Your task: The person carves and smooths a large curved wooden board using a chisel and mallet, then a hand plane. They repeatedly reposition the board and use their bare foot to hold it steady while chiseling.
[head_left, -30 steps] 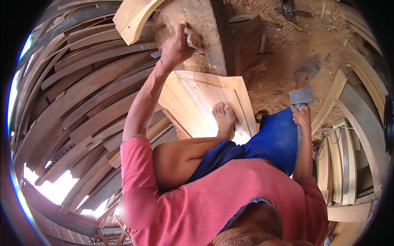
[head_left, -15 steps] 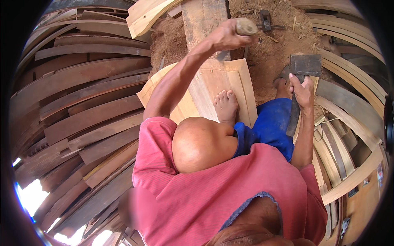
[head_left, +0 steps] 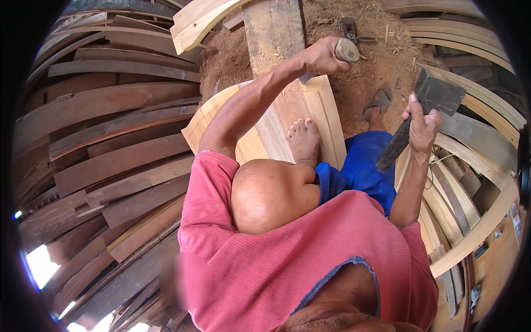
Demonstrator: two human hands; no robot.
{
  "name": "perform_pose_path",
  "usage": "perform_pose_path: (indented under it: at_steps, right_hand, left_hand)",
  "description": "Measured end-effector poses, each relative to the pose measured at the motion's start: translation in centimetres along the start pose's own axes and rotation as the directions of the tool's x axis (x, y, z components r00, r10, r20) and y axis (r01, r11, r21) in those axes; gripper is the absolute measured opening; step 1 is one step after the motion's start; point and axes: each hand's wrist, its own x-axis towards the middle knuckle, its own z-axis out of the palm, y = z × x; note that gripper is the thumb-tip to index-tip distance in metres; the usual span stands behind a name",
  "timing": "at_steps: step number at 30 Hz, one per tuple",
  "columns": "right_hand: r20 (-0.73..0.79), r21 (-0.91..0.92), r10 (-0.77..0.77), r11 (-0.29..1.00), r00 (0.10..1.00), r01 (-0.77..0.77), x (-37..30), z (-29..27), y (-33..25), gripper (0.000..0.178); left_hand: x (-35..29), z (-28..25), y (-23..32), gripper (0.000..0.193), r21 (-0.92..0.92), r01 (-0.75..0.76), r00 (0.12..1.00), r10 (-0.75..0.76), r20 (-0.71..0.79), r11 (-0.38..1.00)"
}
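My left hand is closed round the thick round handle of a chisel, and its grey blade shows below the fist at the far edge of a pale carved wooden panel. Whether the blade's tip touches the wood cannot be made out. In my right hand is a dark mallet with a block-shaped head, gripped just below that head. It is held to the right, apart from the chisel. My bare foot presses on the panel.
Stacked curved boards fill the left side. A thick plank runs under the panel's far end, over sawdust. A hand plane lies beyond it. More pale curved pieces lean at the right.
My left hand has shifted slightly right and nearer with the chisel. My right hand has moved right and a little nearer, and the mallet has tilted.
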Motion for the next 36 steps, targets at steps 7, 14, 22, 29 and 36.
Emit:
perform_pose_path:
  at_steps: [7, 14, 22, 29, 36]
  right_hand:
    - [-0.001, -0.093, -0.048, 0.995, 0.999, 0.047, -0.1, 1.0, 0.0, 0.014]
    - [0.152, -0.426, -0.170, 0.878, 0.974, 0.219, 0.6, 4.5, 2.9, 0.024]
    - [0.114, -0.512, -0.075, 0.850, 0.991, 0.123, 0.9, 3.4, 5.7, 0.019]
    - [-0.055, -0.083, 0.113, 0.990, 0.992, -0.118, 0.6, 3.0, 6.1, 0.013]
    - [-0.009, 0.028, 0.186, 0.982, 0.983, -0.186, -1.1, 4.0, 7.1, 0.013]
  left_hand:
    - [-0.5, 0.6, -0.1, 0.025, 0.009, -0.053, 0.987, 0.051, 0.154, 0.999]
    - [1.5, 1.8, -1.2, 0.028, 0.019, -0.116, 0.958, 0.106, 0.266, 0.993]
    - [2.7, 2.9, -1.5, 0.022, 0.050, -0.099, 0.948, 0.079, 0.308, 0.994]
    - [3.1, 3.1, -1.9, 0.027, 0.198, -0.027, 0.956, -0.032, 0.290, 0.980]
    - [2.6, 2.3, -2.1, 0.034, 0.060, -0.012, 0.999, 0.010, 0.032, 0.998]
